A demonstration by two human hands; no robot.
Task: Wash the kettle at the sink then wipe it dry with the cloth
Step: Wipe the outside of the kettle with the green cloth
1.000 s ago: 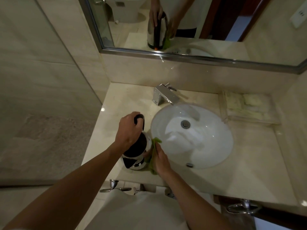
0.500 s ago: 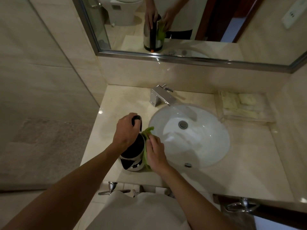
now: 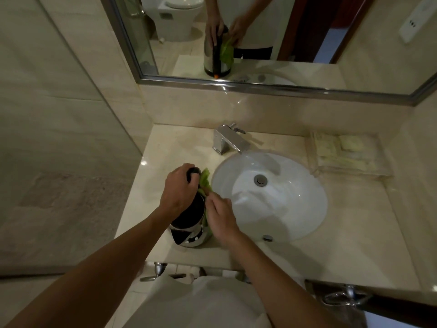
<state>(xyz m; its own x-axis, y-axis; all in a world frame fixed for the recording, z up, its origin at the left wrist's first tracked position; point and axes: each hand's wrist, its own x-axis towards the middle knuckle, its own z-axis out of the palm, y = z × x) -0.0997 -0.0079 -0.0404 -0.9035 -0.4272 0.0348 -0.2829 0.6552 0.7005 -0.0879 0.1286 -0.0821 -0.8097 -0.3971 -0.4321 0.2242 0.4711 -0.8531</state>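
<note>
A steel kettle [image 3: 192, 235] with a black lid and handle stands upright on the marble counter [image 3: 369, 245], just left of the white oval sink [image 3: 283, 209]. My left hand [image 3: 179, 192] is closed around the top of the kettle's black handle. My right hand [image 3: 221, 218] presses a green cloth [image 3: 205, 179] against the kettle's right side, next to the handle. Part of the cloth sticks up between my two hands. The mirror [image 3: 295, 31] repeats the kettle, the cloth and both hands.
A chrome faucet [image 3: 230, 140] sits behind the sink. Folded pale towels lie in a tray [image 3: 347, 152] at the back right of the counter. A glass partition [image 3: 59, 138] borders the counter on the left. Metal towel hooks [image 3: 158, 271] hang below the counter's front edge.
My right hand has slid the green cloth up the kettle's side from near its base toward the handle top. My left hand has kept its hold on the handle.
</note>
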